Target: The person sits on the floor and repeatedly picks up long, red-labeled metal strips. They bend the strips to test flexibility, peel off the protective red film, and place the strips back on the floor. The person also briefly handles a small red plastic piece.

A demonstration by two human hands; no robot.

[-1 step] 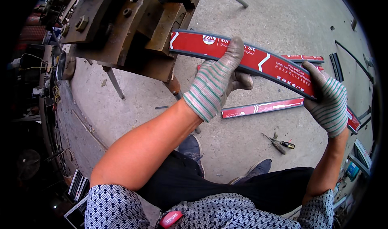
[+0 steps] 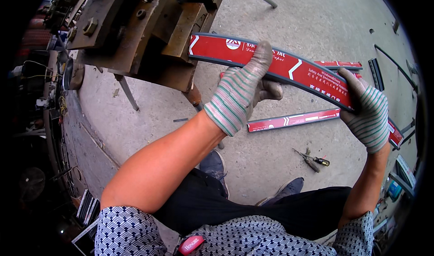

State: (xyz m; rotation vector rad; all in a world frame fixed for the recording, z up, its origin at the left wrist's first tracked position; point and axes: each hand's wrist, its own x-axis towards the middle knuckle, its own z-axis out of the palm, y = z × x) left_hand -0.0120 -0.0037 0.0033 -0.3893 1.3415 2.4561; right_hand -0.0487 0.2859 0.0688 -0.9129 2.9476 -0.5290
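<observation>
A long dark-grey profile bar (image 2: 304,78) with red printed protective film on its face spans both my hands. My left hand (image 2: 242,91), in a striped glove, is closed round its middle, thumb lying over the film and fingers underneath. Farther right, my right hand (image 2: 367,109), gloved alike, grips the bar, which runs on past it behind the wrist. The bar's left end meets the edge of a rusty steel machine (image 2: 181,52) with heavy plates and bolts; whether it touches or goes in, I cannot tell.
On the concrete floor lie another red-filmed bar (image 2: 294,120), a screwdriver (image 2: 321,161) beside another small tool, and a short dark strip (image 2: 180,120). A further red-filmed piece (image 2: 348,65) lies beyond my right hand. A metal leg (image 2: 128,92) stands under the machine.
</observation>
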